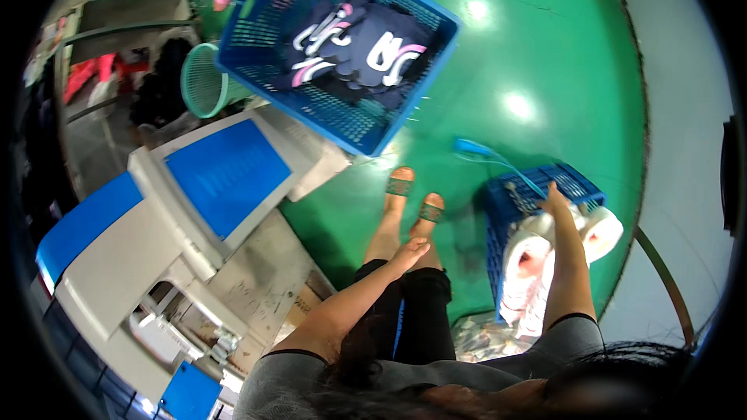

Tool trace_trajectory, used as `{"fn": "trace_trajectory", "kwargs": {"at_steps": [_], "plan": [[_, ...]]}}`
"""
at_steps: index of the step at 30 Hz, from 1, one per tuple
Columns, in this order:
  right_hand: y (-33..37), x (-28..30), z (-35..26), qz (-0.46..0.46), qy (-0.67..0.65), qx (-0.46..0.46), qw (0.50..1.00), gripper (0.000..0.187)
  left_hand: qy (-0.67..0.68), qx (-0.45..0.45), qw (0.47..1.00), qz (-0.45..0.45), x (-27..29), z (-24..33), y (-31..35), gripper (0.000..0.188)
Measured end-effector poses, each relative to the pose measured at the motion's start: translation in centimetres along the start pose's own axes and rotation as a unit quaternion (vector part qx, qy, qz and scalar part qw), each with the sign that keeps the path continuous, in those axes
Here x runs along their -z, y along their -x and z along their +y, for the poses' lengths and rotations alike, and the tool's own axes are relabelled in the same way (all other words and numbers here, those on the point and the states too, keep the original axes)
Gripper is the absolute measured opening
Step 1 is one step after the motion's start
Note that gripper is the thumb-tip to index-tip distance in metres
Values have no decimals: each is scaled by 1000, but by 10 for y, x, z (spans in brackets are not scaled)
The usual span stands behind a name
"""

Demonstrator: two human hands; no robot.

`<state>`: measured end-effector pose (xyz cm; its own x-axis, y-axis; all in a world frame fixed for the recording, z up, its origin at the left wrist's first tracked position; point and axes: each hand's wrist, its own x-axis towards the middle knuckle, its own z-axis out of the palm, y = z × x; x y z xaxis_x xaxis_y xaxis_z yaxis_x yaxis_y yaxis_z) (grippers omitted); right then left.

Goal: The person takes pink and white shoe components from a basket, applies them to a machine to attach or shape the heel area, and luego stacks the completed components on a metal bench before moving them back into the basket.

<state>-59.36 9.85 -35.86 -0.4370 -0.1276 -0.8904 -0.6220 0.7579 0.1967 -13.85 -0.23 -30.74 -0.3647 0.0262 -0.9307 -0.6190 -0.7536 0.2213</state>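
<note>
My right hand (555, 200) is stretched down over a blue slatted crate (498, 210) on the floor to the right. Its fingers are closed at the end of a light blue strap (498, 159), which trails away to the far left of the crate. White rolls with pinkish centres (527, 255) stick out of the crate beside my right forearm. My left hand (410, 253) hangs in front of my legs, empty, its fingers loosely stretched.
A large blue basket (342, 136) holding dark navy printed fabric pieces stands ahead. To the left are a white sewing machine table with a blue panel (229, 175) and a green mesh bin (204, 82). A clear plastic bag (486, 338) lies near the crate. A pale wall (685, 148) bounds the right.
</note>
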Motion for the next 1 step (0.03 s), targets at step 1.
{"fn": "trace_trajectory", "kwargs": {"at_steps": [1], "plan": [[-7, -1, -23, -3, -6, 27, 1000, 79, -8, 3, 1000, 15, 15, 4, 15, 59]]}}
